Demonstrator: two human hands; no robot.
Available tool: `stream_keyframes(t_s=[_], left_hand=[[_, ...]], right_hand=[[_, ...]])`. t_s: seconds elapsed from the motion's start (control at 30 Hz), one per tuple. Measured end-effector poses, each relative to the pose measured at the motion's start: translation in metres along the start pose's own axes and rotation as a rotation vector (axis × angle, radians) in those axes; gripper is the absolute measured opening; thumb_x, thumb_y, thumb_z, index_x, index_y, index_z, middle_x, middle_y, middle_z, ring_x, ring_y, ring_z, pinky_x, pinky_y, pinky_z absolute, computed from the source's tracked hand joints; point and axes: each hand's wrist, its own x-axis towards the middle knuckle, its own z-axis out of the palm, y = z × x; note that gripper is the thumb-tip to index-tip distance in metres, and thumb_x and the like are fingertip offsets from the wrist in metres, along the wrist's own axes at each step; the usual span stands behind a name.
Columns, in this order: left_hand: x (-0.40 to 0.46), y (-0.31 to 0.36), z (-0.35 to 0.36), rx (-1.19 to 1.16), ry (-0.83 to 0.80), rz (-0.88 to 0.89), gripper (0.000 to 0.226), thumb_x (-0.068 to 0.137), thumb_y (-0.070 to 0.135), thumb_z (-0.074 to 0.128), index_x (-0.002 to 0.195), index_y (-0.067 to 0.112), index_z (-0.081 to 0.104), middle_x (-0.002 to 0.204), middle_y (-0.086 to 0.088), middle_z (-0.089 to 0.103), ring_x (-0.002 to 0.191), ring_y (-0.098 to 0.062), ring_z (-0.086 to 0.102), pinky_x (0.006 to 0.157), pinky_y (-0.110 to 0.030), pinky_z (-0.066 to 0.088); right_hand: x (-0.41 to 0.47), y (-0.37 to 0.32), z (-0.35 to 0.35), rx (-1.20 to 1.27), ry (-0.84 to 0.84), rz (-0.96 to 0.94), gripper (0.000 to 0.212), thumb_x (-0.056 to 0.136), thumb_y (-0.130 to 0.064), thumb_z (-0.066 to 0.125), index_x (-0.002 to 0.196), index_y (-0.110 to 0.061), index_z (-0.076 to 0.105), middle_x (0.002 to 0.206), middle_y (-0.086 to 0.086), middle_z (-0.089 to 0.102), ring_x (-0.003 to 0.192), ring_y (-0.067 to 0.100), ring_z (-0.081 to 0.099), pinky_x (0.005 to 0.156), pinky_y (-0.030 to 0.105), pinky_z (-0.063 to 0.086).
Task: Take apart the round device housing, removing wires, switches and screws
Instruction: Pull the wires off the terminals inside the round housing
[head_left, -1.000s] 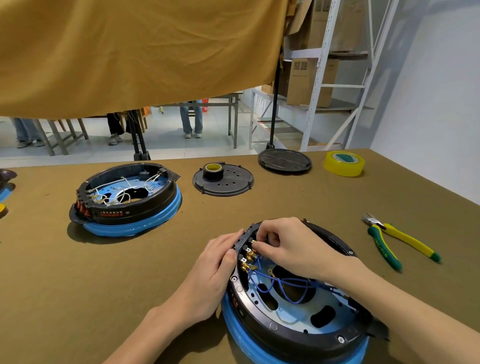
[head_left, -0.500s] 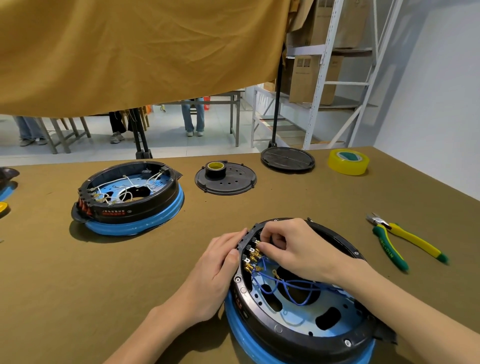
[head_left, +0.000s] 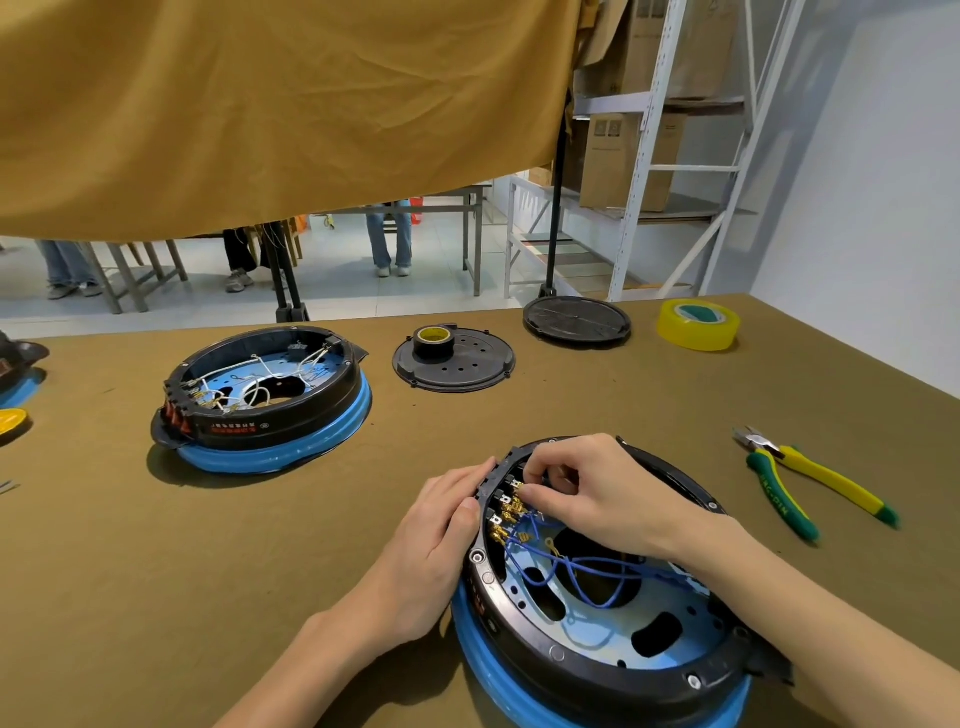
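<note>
Little is being changed since the earlier frames: the camera is being tilted slightly, while both hands are being kept on the same switch bank.

The round black housing on a blue rubber ring (head_left: 597, 623) is being worked at five o'clock on the table, open side up. Its rim is being braced from outside at nine o'clock by the left hand (head_left: 431, 540), whose fingers are being laid along the wall rather than curled round it, apparently so the housing is not being dragged when a connector is pulled. The right hand (head_left: 592, 493) is being reached inside, its fingertips being pinched on something at the row of brass spade terminals (head_left: 506, 514); which piece is being held cannot be told. The blue wires (head_left: 576, 566) are being left looped across the pale blue inner plate.

The olive-brown cloth-covered table (head_left: 208, 545) is also carrying a second black-and-blue housing with white wires (head_left: 265, 400) at ten o'clock, a black perforated disc (head_left: 454, 358) at twelve, a roll of yellow tape (head_left: 698, 325) at one, and yellow-and-green cutters (head_left: 810, 488) at three. Beyond, a tan curtain (head_left: 260, 104) is being hung low before white shelving (head_left: 649, 156).
</note>
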Motion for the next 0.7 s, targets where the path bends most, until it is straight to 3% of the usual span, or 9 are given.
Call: stream_keyframes(t_s=[0.2, 0.37, 0.47, 0.6, 0.7], left_hand=[[0.0001, -0.0022, -0.0014, 0.013, -0.024, -0.019, 0.066, 0.097, 0.070, 0.020, 0.157, 0.043, 0.031, 0.151, 0.032, 0.039, 0.142, 0.017, 0.027, 0.110, -0.011, 0.024], [-0.0002, -0.0004, -0.0012, -0.009, -0.015, -0.013, 0.062, 0.101, 0.061, 0.023, 0.157, 0.037, 0.034, 0.150, 0.031, 0.042, 0.143, 0.013, 0.029, 0.112, -0.010, 0.023], [-0.0002, 0.0010, -0.0013, -0.009, -0.008, -0.007, 0.063, 0.100, 0.061, 0.023, 0.157, 0.037, 0.035, 0.149, 0.034, 0.041, 0.143, 0.014, 0.029, 0.109, -0.002, 0.021], [-0.0005, 0.0019, -0.0018, -0.019, -0.016, -0.011, 0.066, 0.097, 0.066, 0.022, 0.156, 0.040, 0.035, 0.147, 0.036, 0.043, 0.143, 0.012, 0.031, 0.111, -0.012, 0.025], [-0.0007, 0.0023, -0.0017, -0.029, -0.015, -0.015, 0.066, 0.097, 0.068, 0.023, 0.156, 0.040, 0.036, 0.147, 0.033, 0.044, 0.143, 0.011, 0.032, 0.115, -0.019, 0.027]], right_hand=[[-0.0035, 0.0022, -0.0001, -0.007, 0.000, 0.001, 0.018, 0.096, -0.032, 0.068, 0.080, -0.025, 0.066, 0.065, -0.006, 0.053, 0.060, 0.009, 0.043, 0.060, 0.025, 0.038], [-0.0030, 0.0040, 0.0001, 0.025, 0.025, 0.019, 0.018, 0.094, -0.032, 0.071, 0.077, -0.026, 0.066, 0.058, -0.007, 0.046, 0.057, 0.009, 0.040, 0.059, 0.024, 0.035], [-0.0054, 0.0046, -0.0003, 0.036, 0.050, 0.012, 0.017, 0.092, -0.031, 0.074, 0.076, -0.028, 0.069, 0.056, -0.007, 0.045, 0.055, 0.008, 0.041, 0.057, 0.021, 0.035], [-0.0051, 0.0060, -0.0032, 0.096, 0.075, 0.036, 0.011, 0.087, -0.030, 0.080, 0.077, -0.030, 0.075, 0.056, -0.006, 0.052, 0.053, 0.006, 0.043, 0.055, 0.022, 0.037], [-0.0048, 0.0086, -0.0052, 0.186, 0.185, 0.069, 0.007, 0.085, -0.029, 0.081, 0.081, -0.030, 0.075, 0.056, -0.010, 0.054, 0.053, 0.004, 0.045, 0.054, 0.019, 0.038]])
